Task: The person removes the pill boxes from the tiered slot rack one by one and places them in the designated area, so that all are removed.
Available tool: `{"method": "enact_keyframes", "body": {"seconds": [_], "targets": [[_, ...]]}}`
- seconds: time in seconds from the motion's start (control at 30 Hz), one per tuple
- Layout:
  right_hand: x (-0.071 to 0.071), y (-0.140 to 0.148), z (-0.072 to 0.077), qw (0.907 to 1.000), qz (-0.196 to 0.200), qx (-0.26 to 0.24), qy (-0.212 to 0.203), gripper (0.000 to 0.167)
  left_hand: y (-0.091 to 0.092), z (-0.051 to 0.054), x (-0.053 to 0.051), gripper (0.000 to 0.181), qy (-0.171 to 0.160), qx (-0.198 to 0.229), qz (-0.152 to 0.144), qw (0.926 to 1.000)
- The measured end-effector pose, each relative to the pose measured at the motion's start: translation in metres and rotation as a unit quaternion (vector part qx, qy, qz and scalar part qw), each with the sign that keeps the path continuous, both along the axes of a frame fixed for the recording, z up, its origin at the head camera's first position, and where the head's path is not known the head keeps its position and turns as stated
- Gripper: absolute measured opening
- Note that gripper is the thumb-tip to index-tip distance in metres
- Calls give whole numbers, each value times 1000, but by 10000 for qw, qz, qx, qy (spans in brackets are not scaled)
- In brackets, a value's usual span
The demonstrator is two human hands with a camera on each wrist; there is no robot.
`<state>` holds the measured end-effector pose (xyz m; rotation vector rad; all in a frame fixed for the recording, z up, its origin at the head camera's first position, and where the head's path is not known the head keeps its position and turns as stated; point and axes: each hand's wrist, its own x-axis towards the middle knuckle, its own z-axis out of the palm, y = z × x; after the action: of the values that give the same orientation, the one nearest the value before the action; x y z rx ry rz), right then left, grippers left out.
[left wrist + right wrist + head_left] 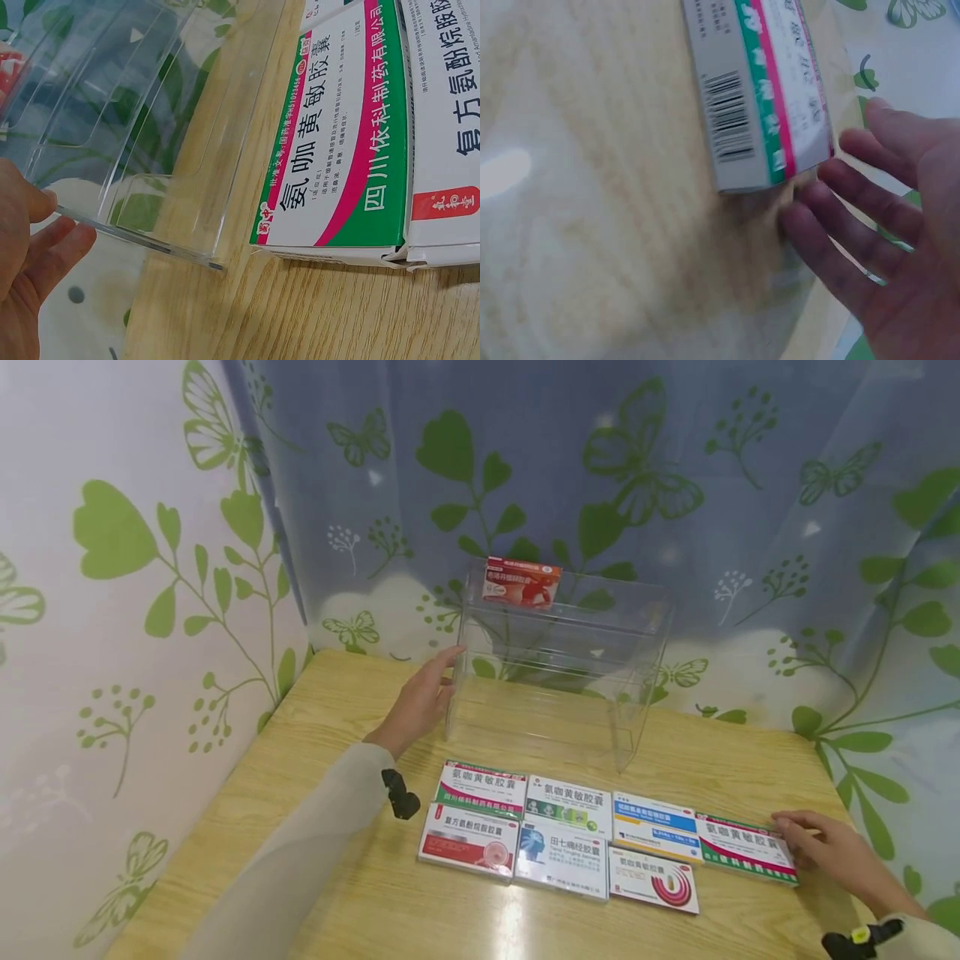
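Note:
My left hand (pixel 420 702) is at the left side of a clear acrylic display rack (pixel 540 739). In the left wrist view, thumb and fingers lie on either side of the panel's edge, pinching it. A red medicine box (pixel 521 583) stands on the rack's top tier. My right hand (pixel 832 852) is at the right end of a white, green and magenta capsule box (pixel 746 850). In the right wrist view its fingers (pixel 847 247) are loosely spread beside the box's end, not wrapped round it; whether they touch it is hard to tell.
Several flat medicine boxes lie in two rows before the rack, among them a blue and yellow one (pixel 654 828), a red and white one (pixel 468 843) and one with a pink swirl (pixel 652 881). Patterned cloth (pixel 525 460) hangs behind the wooden table (pixel 360 893).

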<state>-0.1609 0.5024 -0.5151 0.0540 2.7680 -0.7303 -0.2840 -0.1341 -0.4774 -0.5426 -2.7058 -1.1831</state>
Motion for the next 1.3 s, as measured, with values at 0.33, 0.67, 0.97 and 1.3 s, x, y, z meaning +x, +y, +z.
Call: {"method": "enact_keyframes", "body": {"seconds": [0.33, 0.67, 0.97, 1.3], "targets": [[-28, -34, 37, 9843, 234, 138, 1742, 55, 0, 0, 0, 71, -116, 77, 20, 9999], [-77, -102, 113, 9662, 135, -370, 2547, 57, 0, -3, -2, 70, -142, 16, 50, 9999], [-116, -176, 172, 9551, 310, -1378, 2606, 62, -1, -1, -3, 71, -129, -1, 66, 9999], [-149, -248, 197, 9487, 864, -1730, 2500, 59, -1, -1, -2, 71, -223, 77, 12, 9997]]}}
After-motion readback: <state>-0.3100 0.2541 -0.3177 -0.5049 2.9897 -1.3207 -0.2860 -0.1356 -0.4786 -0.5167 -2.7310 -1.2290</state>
